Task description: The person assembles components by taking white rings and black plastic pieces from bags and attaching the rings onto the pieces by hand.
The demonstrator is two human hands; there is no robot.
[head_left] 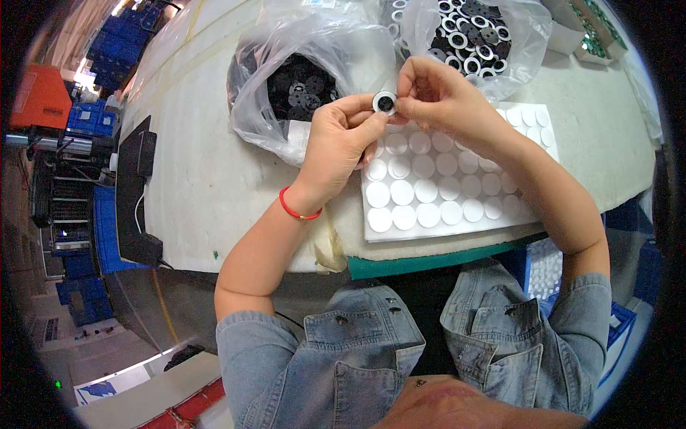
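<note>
Pinched between the thumb and fingers of my left hand (339, 139) is a small black disc with a white ring (384, 103). My right hand (446, 100) meets it from the other side, thumb and forefinger closed at the disc's edge; whether anything else is between those fingertips I cannot make out. Below both hands lies a stack of white sheets with rows of round white stickers (426, 190). Behind my left hand stands a clear plastic bag (250, 93) of black discs (304, 82). Farther right, another clear bag (525, 53) holds black discs with white rings (468, 36).
Small cartons with green parts (593, 36) stand at the far right. A black power adapter (146, 154) and its cable lie at the table's left edge. Blue bins (125, 43) and an orange box (43, 96) are beyond. Green matting (429, 264) edges the table's front.
</note>
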